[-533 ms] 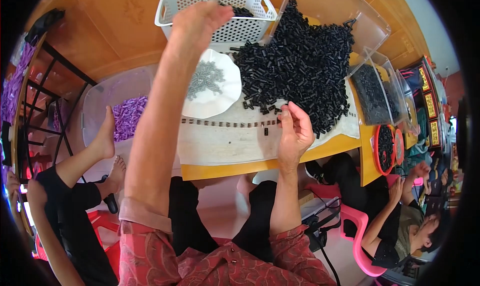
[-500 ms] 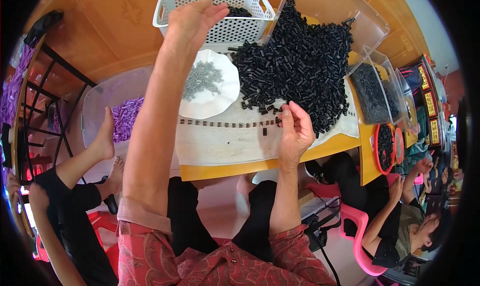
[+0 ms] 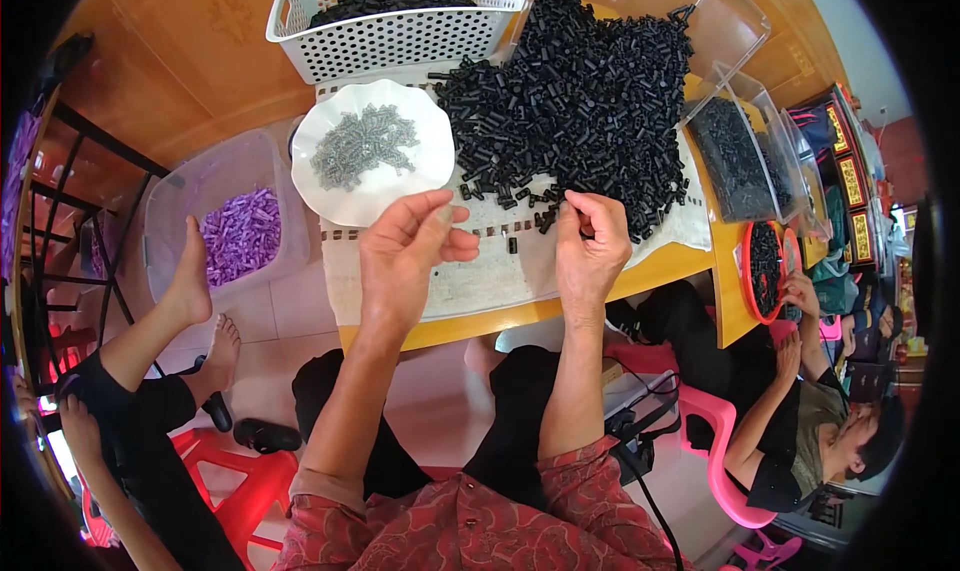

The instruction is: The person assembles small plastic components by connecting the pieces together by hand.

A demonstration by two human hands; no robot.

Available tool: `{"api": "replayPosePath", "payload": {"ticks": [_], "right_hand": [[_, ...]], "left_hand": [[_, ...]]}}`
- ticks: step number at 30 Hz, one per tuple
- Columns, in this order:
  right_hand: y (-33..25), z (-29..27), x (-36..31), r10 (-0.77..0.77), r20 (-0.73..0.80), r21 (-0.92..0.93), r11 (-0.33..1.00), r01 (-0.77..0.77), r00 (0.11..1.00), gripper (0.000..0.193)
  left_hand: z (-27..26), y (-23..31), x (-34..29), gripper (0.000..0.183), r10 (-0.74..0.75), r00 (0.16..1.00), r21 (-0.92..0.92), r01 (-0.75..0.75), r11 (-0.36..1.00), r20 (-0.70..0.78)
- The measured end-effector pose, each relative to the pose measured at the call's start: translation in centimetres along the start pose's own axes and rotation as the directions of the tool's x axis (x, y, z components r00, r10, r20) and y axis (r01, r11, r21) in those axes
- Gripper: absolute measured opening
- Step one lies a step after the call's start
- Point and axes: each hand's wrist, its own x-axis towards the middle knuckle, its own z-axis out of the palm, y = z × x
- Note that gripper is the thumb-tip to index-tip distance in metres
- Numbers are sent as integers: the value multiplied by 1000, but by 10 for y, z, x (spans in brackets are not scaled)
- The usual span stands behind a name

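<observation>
My left hand [image 3: 405,256] hovers over the cloth in front of the white plate [image 3: 425,186], its fingers loosely bent and apart, with nothing visible in them. Small clear or silvery pieces [image 3: 365,143] are heaped on that plate. My right hand [image 3: 595,246] is at the near edge of a large pile of short black plastic pieces [image 3: 590,111]. Its thumb and forefinger are pinched together, and what they hold is too small to tell against the pile. One black piece [image 3: 513,244] lies between my hands, near a row of dark marks on the cloth [image 3: 470,286].
Behind the plate stands a white perforated basket [image 3: 400,46] holding black pieces. Clear bins [image 3: 740,161] and a red round tray [image 3: 763,271] are on the right. A tub of purple pieces [image 3: 240,236] sits at left. Other people sit on both sides.
My left hand has come down from the basket to the front of the plate. My right hand stays by the pile. The view has shifted, showing more of the basket's contents.
</observation>
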Motion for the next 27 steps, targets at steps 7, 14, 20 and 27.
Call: {"api": "replayPosePath", "payload": {"ticks": [7,14,20,27], "right_hand": [[7,-9,4,-18,96,12,1000,17,995,22],[-36,-16,1,95,573,-114,993,-35,814,26],[-23,-13,-4,96,594,-100,994,-44,798,27],[-36,-7,-2,25,617,225,952,-207,787,26]], "left_hand": [[-1,-5,-10,22,-69,995,78,63,995,78],[-9,-5,-12,21,-94,994,134,87,987,53],[-11,-3,-12,21,-109,992,149,98,984,64],[-10,-7,-14,22,-184,972,111,169,979,147]]}}
